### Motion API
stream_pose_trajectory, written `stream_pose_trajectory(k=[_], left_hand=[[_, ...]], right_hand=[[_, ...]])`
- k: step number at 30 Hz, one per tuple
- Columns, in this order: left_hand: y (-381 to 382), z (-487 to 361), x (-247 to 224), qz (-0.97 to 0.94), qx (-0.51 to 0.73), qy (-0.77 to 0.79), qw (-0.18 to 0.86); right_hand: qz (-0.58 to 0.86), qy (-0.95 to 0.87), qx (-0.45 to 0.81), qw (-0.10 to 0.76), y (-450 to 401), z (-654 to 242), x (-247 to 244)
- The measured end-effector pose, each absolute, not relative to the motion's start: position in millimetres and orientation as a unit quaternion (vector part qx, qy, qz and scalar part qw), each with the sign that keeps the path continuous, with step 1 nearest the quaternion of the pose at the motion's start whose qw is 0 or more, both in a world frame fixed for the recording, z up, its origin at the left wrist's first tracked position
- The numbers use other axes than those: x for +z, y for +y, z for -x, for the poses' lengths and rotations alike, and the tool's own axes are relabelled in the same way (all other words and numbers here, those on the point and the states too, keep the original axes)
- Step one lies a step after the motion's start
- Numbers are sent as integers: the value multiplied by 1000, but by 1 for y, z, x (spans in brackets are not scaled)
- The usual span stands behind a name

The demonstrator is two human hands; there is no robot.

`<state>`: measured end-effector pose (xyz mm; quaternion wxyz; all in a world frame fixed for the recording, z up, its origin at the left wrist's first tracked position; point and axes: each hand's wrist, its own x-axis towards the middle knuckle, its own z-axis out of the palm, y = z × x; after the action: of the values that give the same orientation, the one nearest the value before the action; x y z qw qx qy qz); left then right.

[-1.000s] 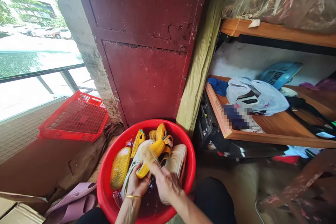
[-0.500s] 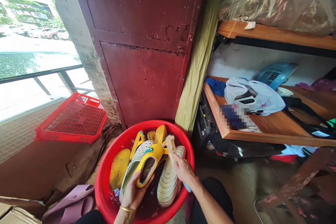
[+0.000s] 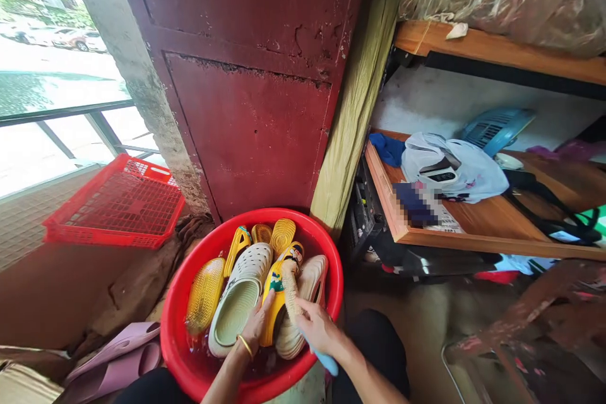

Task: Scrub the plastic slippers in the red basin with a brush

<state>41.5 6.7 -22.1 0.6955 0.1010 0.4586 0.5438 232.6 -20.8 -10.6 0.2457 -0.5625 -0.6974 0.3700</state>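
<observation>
A red basin (image 3: 169, 322) of water sits low in front of me, with several shoes in it. My left hand (image 3: 258, 322) is closed on a yellow clog (image 3: 268, 319) with a cartoon decoration. In my right hand (image 3: 316, 327) is a scrub brush with pale bristles (image 3: 290, 287) and a light blue handle end (image 3: 326, 363); its bristles lie against the clog's side. Left of the clog rests a white clog (image 3: 237, 303) with a pale green inside. A beige shoe (image 3: 313, 281) lies on the right, partly under my hand and the brush. Yellow soles (image 3: 204, 297) show at the left and back.
A red plastic crate (image 3: 118, 202) stands at the left, above pink slippers (image 3: 118, 360) on the floor. Behind the basin rises a dark red door (image 3: 250, 139). To the right, a wooden shelf (image 3: 473, 243) holds a white plastic bag (image 3: 454, 167) and a blue fan (image 3: 497, 126).
The yellow clog has turned to sit more upright and shifted right, over the beige shoe. The brush has come down onto its side. The whole view has shifted slightly.
</observation>
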Motion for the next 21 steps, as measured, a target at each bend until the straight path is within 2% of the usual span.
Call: stream_pose_trajectory(k=[3,5,12,17,21], left_hand=[[9,-48,-34,-131,510,492,693],[7,-50,-45,-143,530,478,685],[2,-45,-63,-222,563,490,628],[-2,-42,-59,-202,566,486,635],[-3,-48,-56,-214,554,467,655]], right_hand=[[555,-726,339,224,-40,-231,-24],[569,-732,309,211,-35,-227,-22],[601,-748,221,175,25,-205,16],[550,-814,167,84,-23,-204,-9],[584,-802,122,44,-24,-197,-13]])
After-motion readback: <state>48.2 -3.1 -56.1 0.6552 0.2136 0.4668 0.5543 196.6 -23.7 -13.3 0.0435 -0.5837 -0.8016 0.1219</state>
